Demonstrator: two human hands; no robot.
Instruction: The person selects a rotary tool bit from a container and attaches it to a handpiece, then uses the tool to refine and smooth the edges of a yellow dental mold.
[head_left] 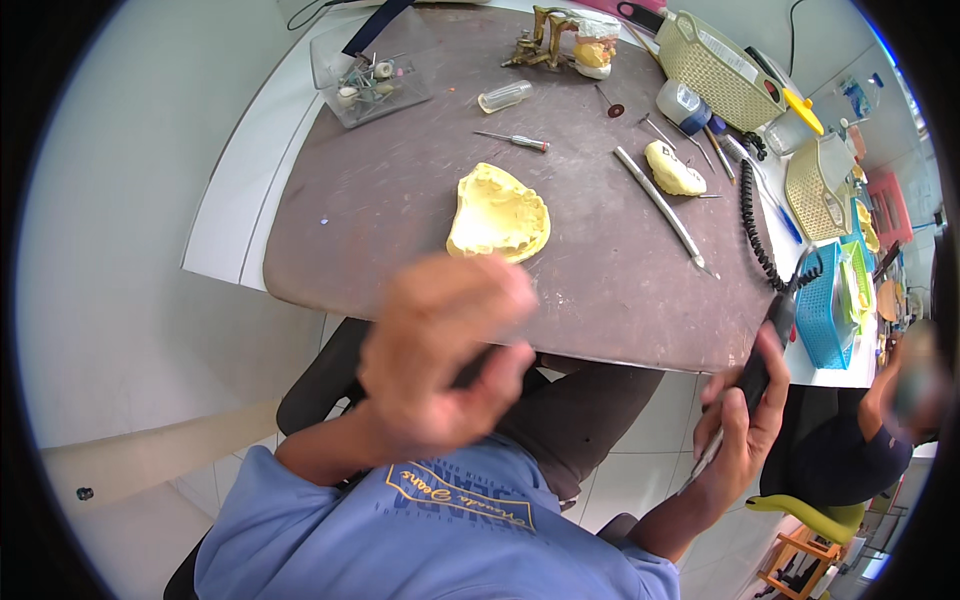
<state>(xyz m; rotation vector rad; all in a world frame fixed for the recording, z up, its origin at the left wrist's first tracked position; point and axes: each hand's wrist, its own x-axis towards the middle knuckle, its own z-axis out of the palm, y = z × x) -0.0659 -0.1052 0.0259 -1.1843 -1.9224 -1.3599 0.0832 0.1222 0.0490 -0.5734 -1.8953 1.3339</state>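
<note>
My left hand (pixel 445 345) is raised in front of the table's near edge, smeared by motion. Its fingers look curled, but whether they hold anything cannot be made out. Just beyond it a yellow dental cast (pixel 500 212) lies on the table. Off the table's right front corner, my right hand (pixel 750 400) is closed round a black handpiece (pixel 762 372). A metal tip points down from the handpiece, and a coiled black cord (pixel 752 225) lies on the table behind it.
A white-handled knife (pixel 665 212), a small screwdriver (pixel 515 140) and a cream dental piece (pixel 673 168) lie on the table (pixel 390 220). Further back are a clear box of burs (pixel 372 85), an articulator (pixel 575 45) and baskets (pixel 720 70). Another person (pixel 850 450) sits at right.
</note>
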